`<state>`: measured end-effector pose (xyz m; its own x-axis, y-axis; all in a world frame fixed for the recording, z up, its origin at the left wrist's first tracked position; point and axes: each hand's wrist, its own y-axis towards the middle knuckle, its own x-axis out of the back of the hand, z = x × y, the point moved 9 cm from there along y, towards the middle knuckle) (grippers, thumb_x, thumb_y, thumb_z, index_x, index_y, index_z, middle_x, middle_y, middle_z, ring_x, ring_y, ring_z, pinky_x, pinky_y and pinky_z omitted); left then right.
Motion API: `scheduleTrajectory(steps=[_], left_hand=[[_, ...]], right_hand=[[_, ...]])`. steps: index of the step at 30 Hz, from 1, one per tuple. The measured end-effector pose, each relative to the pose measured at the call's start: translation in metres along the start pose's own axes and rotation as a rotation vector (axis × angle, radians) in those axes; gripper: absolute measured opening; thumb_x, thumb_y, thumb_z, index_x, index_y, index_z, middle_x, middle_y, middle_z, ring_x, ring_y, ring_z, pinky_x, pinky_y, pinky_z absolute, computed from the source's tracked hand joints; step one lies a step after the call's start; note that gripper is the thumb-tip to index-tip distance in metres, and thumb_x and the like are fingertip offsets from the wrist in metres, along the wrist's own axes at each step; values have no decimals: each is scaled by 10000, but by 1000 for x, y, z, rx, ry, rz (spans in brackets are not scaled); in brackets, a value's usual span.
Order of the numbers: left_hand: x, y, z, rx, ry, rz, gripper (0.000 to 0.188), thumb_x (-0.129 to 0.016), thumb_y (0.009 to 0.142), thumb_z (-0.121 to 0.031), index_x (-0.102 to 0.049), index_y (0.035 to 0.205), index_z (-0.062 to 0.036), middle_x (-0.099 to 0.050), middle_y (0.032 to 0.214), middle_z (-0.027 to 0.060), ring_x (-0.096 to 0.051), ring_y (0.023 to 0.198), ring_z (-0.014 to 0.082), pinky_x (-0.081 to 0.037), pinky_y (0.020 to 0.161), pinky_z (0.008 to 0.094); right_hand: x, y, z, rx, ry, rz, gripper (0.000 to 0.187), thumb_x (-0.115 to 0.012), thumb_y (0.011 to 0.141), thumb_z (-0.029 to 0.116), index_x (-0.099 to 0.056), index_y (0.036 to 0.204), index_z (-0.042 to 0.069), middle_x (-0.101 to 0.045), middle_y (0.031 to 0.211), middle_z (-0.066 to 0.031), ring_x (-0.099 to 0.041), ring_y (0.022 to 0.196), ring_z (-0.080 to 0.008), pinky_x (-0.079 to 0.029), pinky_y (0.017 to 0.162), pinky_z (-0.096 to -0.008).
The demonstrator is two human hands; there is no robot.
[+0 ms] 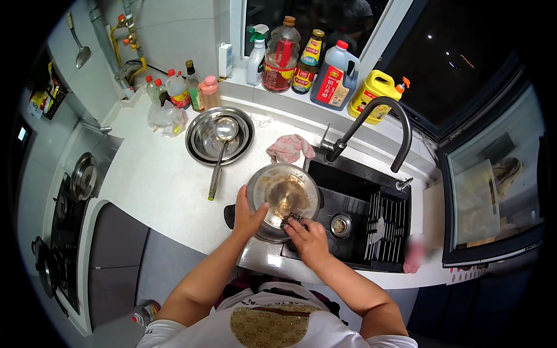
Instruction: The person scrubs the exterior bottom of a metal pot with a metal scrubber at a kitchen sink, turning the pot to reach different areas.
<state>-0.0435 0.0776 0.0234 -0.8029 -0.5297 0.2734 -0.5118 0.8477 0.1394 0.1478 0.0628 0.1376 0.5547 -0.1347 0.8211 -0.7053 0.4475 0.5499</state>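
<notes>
A round metal pot [278, 188] with brown stains on its inner surface sits at the left edge of the black sink [354, 200], partly over the counter. A black handle [230, 217] sticks out on its left side. My left hand [250, 216] grips the pot's left rim, thumb over the inside. In my right hand [310, 238] is a dark steel wool scrubber [292, 220], pressed against the pot's near inner side. The fingers partly cover the scrubber.
Left of the pot, a ladle [226, 129] lies across nested metal bowls [200, 148]. A pink cloth [290, 148] rests behind the pot. The black faucet [400, 124] arches over the sink, which holds a drying rack [390, 223]. Bottles line the sill, including a yellow jug [370, 95].
</notes>
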Motion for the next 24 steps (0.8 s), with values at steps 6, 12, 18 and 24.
scheduleTrajectory(steps=[6,12,18,24], left_hand=[[0,-1,-2,-17,11,-9,837,-705,773,-270,-250,1377,91,-339,1386,279,-352,1293,376,-269,1088,423],[0,-1,-3,0,-11,0,842,-708,773,-274,-250,1378,92,-341,1385,278,-352,1293,374,-273,1084,426],[0,-2,3,2,-32,-2,857,-711,774,-291,-243,1382,92,-337,1388,278,-346,1298,375,-269,1087,425],[-1,-3,3,-10,11,-9,860,-709,776,-298,-240,1385,88,-335,1390,279,-345,1300,375,-266,1091,424]], right_hand=[[6,-3,-17,-17,-105,49,259,-600,707,96,-684,952,76,-645,1079,-52,-568,912,-243,-451,782,-369],[7,-5,-55,-197,-110,77,291,-573,724,91,-667,998,61,-611,1099,-84,-542,923,-291,-433,824,-421],[15,-1,-48,-151,-44,62,281,-603,692,55,-685,961,77,-604,1070,-79,-543,950,-290,-435,853,-424],[1,-19,-17,-83,45,52,351,-597,673,26,-678,1008,95,-587,1131,-75,-534,990,-309,-459,823,-416]])
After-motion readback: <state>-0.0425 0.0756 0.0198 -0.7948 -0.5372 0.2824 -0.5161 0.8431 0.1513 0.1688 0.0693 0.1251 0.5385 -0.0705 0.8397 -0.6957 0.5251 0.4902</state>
